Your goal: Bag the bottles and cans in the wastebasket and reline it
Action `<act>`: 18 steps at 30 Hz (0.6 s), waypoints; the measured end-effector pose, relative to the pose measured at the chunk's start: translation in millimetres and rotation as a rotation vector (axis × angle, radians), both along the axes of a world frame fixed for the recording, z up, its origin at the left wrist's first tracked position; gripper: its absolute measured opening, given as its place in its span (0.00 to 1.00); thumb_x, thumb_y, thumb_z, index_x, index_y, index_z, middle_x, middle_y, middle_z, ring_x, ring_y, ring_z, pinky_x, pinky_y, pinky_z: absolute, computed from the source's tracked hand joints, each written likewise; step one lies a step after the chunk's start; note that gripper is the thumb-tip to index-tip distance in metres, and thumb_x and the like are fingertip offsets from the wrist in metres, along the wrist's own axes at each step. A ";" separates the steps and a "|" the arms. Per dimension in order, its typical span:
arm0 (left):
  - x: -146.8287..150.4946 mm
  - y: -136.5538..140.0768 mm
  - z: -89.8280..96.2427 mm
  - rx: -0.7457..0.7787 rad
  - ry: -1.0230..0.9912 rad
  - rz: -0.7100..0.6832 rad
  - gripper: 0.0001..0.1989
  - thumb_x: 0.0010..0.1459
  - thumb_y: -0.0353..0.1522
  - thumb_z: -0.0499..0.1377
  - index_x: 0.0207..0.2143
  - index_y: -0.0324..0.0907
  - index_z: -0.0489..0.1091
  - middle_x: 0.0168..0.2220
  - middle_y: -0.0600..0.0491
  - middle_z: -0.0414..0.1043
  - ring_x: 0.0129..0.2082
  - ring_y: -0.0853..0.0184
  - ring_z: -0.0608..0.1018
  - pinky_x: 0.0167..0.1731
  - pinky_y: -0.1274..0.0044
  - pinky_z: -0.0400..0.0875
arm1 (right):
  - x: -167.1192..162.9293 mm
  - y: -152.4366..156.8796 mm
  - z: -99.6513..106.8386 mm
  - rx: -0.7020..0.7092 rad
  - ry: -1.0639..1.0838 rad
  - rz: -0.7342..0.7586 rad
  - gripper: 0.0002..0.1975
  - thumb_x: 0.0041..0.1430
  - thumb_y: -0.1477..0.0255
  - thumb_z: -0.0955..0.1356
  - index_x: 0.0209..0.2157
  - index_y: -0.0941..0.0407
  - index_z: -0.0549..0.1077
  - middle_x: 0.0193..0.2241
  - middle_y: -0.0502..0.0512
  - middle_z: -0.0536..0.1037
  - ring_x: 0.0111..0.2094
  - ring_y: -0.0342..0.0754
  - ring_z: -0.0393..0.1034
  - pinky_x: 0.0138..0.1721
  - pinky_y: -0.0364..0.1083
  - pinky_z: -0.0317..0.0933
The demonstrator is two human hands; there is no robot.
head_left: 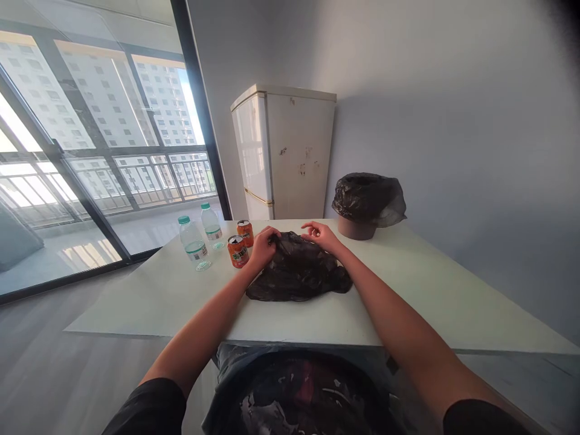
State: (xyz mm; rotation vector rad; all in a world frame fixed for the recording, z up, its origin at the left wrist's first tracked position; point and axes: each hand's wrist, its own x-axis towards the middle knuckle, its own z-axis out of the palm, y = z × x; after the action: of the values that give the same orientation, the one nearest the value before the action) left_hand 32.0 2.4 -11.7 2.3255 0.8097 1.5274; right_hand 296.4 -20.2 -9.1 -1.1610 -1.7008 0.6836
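Observation:
A crumpled black plastic bag [301,272] lies on the pale table in front of me. My left hand [266,241] is closed on the bag's upper left edge, fingers curled over the plastic. At the bag's upper right, my right hand [319,234] hovers with its fingers apart and bent, and nothing shows between them. Just left of my left hand stand two orange drink cans, a nearer can [238,252] and a farther can [245,233]. Beyond them are two clear bottles with green caps, a nearer bottle [194,244] and a farther bottle [212,226].
A brown bin [357,228] lined with a black bag [369,196] stands on the table's [435,290] far right. Behind the table is a white fridge [299,151]. Below the near edge sits a dark, shiny round thing [299,393]. Glass doors are at left.

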 end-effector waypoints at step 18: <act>11.0 -2.7 -5.7 -0.354 -0.067 -0.241 0.12 0.58 0.35 0.64 0.44 0.42 0.72 0.43 0.49 0.79 0.43 0.62 0.82 0.47 0.70 0.77 | -15.4 -4.1 -1.5 0.119 -0.012 0.123 0.12 0.51 0.62 0.73 0.33 0.56 0.77 0.30 0.52 0.76 0.30 0.45 0.64 0.32 0.44 0.57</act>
State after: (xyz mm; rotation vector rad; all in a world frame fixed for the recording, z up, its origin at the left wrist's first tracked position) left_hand 43.1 -0.4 -17.3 2.0198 0.6892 1.2404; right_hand 281.0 -24.2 -10.7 -0.9865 -1.8094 0.6417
